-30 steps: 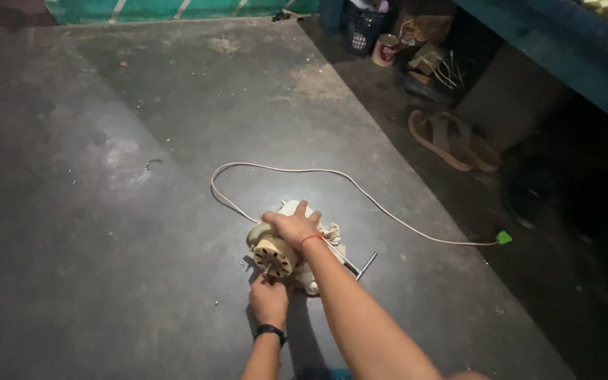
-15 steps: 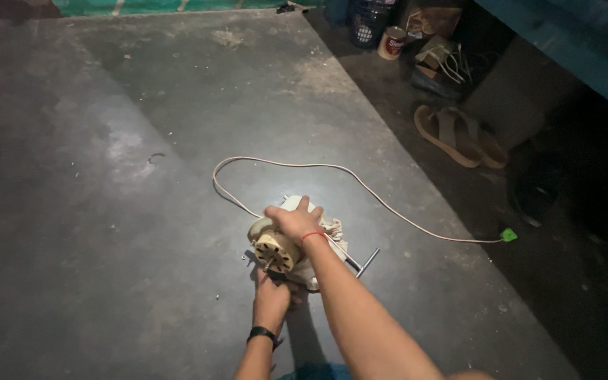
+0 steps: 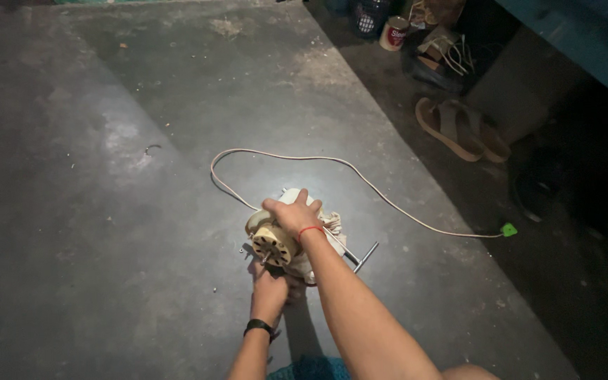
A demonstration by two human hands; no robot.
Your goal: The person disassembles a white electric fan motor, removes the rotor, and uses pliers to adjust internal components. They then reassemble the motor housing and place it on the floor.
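Motor (image 3: 276,243) on floor (image 3: 107,211), just ahead of knees, shaft axis pointing back toward body w/ slotted round face nearest. Right hand (image 3: 293,214) wrapped over top, fingers closed on housing. Left hand (image 3: 270,285) under near end, at shaft; grip there hidden, can't tell. Cord (image 3: 360,179) loops away to right, T-handle tool (image 3: 360,257) just beside.

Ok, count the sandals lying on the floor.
2, side by side at upper right by the dark bench: one sandal, the other sandal just right of it. More footwear may hide in the shadowed clutter behind.
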